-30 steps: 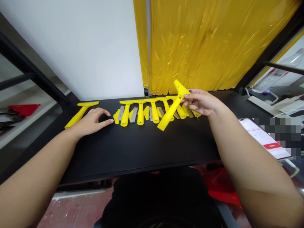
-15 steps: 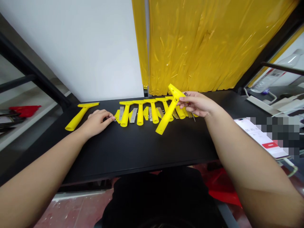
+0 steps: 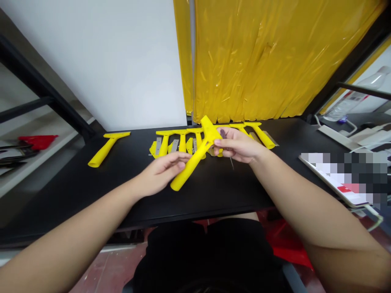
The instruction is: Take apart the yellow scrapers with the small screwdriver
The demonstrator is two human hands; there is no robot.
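My right hand (image 3: 236, 144) grips a yellow T-shaped scraper handle (image 3: 189, 167) near its head, tilted above the table. That same hand also keeps a thin screwdriver (image 3: 232, 163), its shaft pointing down. My left hand (image 3: 160, 173) is beside the handle's grip, thumb and fingers nearly together; some fingertips pass behind the grip, and whatever they pinch is hidden. Behind the hands lies a row of yellow scraper handles (image 3: 164, 145), with metal blades (image 3: 158, 145) and small yellow plates (image 3: 153, 149) between them. One more scraper handle (image 3: 105, 151) lies apart at the left.
The black table (image 3: 195, 203) backs onto a white panel (image 3: 128, 61) and a yellow plastic-covered surface (image 3: 244, 61). A phone (image 3: 332, 179) rests at the right edge. Farther right are a plastic bottle (image 3: 356, 95) and cables. A dark frame post (image 3: 65, 114) stands at left.
My right hand has brought the scraper handle and screwdriver left and nearer to me. My left hand has left the row's left end and moved right to the handle's grip.
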